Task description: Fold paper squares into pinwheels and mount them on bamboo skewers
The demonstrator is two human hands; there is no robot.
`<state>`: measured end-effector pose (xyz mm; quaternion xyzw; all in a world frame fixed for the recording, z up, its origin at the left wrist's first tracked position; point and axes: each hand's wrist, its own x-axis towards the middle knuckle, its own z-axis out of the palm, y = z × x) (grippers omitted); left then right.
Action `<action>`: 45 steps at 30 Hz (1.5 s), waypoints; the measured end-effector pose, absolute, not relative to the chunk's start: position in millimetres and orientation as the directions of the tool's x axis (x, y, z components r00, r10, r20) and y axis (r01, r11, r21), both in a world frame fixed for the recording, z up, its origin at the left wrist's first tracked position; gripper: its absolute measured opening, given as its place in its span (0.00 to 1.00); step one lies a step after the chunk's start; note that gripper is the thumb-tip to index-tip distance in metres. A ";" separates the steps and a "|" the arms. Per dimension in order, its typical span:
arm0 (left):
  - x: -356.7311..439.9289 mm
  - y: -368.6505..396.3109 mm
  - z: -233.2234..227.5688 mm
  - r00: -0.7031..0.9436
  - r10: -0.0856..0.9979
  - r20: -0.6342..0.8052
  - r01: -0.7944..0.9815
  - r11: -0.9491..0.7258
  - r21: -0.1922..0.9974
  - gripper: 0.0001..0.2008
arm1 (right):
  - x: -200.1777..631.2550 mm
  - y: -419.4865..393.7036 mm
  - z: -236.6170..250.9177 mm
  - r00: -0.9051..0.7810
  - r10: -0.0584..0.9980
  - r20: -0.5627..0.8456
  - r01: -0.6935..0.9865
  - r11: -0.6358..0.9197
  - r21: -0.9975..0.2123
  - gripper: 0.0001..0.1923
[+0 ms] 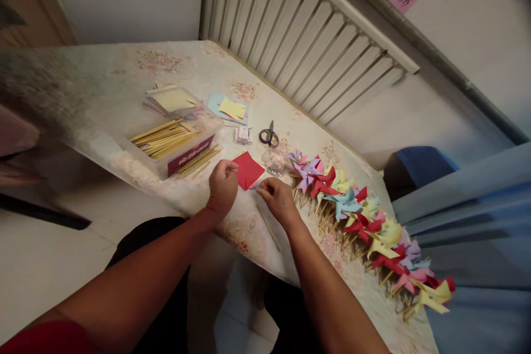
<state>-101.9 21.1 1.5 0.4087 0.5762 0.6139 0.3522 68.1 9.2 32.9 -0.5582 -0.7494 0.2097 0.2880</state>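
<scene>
A red paper square [249,171] with cut slits lies on the table in front of me, with other paper partly showing under its lower corner. My left hand [223,188] is curled closed at the left edge of the square; whether it grips the paper or something small is hidden. My right hand [277,198] pinches its thumb and fingertips together just off the square's lower right side, and what is in the pinch is too small to make out. Under my right hand lies a thin wooden stick [269,227]. Silvery pins [276,166] sit in a clear bag beyond it.
A plastic box [191,155] of wooden sticks stands left, with more sticks [199,161] beside it. Beyond are scissors [269,135], a small box [243,135] and stacked coloured paper [232,109]. Finished paper pinwheels [360,227] line the right side. A radiator [298,27] borders the table.
</scene>
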 end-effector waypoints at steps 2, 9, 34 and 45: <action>-110.2 26.1 -5.6 -0.504 0.857 0.110 0.095 -0.071 0.993 0.10 | 51.2 32.9 29.6 -0.208 0.960 0.185 0.710 0.279 -0.647 0.06; -121.2 41.1 -30.7 -0.433 0.899 -0.069 0.131 0.139 0.982 0.20 | 17.5 79.6 10.4 -0.159 0.965 0.208 0.763 0.253 -0.595 0.08; -115.5 53.1 -20.3 -0.326 0.940 -0.102 0.212 0.178 0.961 0.22 | 9.1 77.3 -8.9 0.031 0.999 -0.022 0.684 -0.037 -0.729 0.05; -113.4 58.2 -21.1 -0.289 0.954 -0.074 0.201 0.136 0.970 0.20 | -8.5 78.3 -6.5 0.076 0.997 0.017 0.739 -0.044 -0.672 0.10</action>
